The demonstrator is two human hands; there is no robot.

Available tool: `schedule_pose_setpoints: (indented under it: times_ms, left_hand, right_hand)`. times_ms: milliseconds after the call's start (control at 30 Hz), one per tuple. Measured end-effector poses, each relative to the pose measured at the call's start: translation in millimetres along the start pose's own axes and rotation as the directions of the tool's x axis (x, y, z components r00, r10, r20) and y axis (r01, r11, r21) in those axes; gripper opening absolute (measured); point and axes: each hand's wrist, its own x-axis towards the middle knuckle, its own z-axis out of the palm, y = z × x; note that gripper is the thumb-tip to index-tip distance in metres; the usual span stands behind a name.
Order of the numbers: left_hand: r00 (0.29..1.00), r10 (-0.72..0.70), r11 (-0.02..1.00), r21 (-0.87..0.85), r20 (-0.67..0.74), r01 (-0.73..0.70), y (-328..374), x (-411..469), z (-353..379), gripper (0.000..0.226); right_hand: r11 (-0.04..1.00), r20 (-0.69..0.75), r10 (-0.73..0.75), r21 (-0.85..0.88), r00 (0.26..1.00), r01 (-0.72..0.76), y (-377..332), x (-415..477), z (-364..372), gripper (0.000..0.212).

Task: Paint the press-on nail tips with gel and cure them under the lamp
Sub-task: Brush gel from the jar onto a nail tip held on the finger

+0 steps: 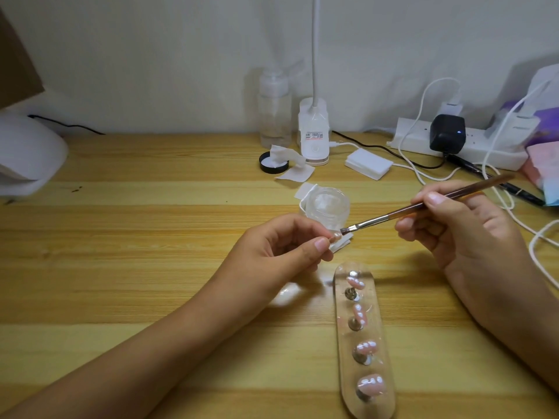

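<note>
My left hand [281, 249] pinches a small pink nail tip [426, 236] between thumb and fingers above the table. My right hand [462, 231] grips a brown-handled brush [423, 207], whose bristles touch that tip. Just behind them stands an open clear gel jar [328, 208]. In front lies a clear oblong holder [340, 300] with several glossy pink nail tips [366, 347] on metal pegs. The white curing lamp [27, 152] sits at the far left edge.
A black jar lid [272, 164] and white wipes [295, 173] lie behind the jar. A clear bottle [274, 110], a white desk lamp base [314, 131], a wipe pad stack [368, 163], and a power strip [484, 146] with cables line the back right.
</note>
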Motion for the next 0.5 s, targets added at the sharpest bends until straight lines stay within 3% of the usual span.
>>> schedule_pose_setpoints:
  times_ms: [167,267,500]
  left_hand:
    - [1.0,-0.005,1.0,-0.003,-0.001,0.005,-0.4,0.5,0.0,0.009]
    - [1.0,-0.004,1.0,-0.002,0.004,0.004,-1.0,0.1,-1.1,0.01]
    - [1.0,-0.012,0.999,0.037,0.004,0.011,0.0,0.2,-0.9,0.008]
  right_hand:
    - [1.0,0.072,0.009,0.003,0.997,-0.009,-2.4,-2.0,1.6,0.025]
    - [0.999,0.013,0.03,-0.017,0.999,-0.03,0.3,-1.7,1.7,0.011]
    - [0.996,0.023,0.083,0.027,0.996,-0.084,-2.5,-0.8,2.7,0.019]
